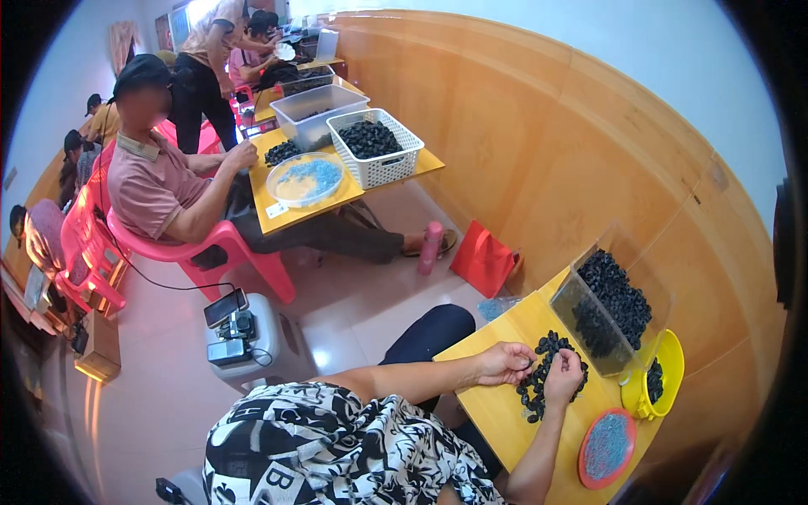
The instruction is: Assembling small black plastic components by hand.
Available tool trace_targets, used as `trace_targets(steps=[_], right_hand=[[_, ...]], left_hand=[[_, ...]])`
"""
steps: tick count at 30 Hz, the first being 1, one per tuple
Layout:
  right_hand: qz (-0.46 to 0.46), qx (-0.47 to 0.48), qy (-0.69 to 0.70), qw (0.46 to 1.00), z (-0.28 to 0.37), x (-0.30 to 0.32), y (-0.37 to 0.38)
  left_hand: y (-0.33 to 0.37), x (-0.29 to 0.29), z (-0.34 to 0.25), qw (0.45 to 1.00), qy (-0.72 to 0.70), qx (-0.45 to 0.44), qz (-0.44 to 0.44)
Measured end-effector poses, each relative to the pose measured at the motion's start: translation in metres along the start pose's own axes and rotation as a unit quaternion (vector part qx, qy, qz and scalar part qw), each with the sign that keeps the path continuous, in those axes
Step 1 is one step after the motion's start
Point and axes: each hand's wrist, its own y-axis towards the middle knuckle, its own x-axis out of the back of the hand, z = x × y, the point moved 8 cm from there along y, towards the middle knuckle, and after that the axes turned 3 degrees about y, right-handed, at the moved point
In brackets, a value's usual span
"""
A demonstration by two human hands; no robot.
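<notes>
My left hand (503,362) and right hand (564,376) each pinch a black part over the pile (543,387). Pile, and bin (610,310) at two o'clock, remain full; most unsorted.

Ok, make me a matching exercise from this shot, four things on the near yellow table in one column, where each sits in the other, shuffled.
Things:
1. clear bin
2. yellow scoop
3. red dish
4. loose black pile

Places:
A. under the left hand and right hand
B. nearest the table's lower right end
C. against the wooden wall, filled with black pieces
D. between bin and dish, at the far edge

Pairs: 1-C, 2-D, 3-B, 4-A
</notes>
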Motion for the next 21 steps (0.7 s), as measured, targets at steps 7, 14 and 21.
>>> trace_targets(steps=[7, 14, 21], right_hand=[[-0.006, -0.008, 0.032, 0.999, 0.008, -0.006, -0.003], [-0.039, -0.034, 0.074, 0.996, 0.018, 0.025, 0.008], [-0.016, -0.116, 0.153, 0.981, 0.012, 0.045, -0.004]], left_hand=[[-0.006, 0.001, -0.005, 0.999, 0.016, -0.022, -0.036], [-0.004, 0.004, -0.009, 0.999, 0.017, -0.014, -0.037], [-0.007, -0.005, -0.010, 0.999, 0.031, 0.000, -0.009]])
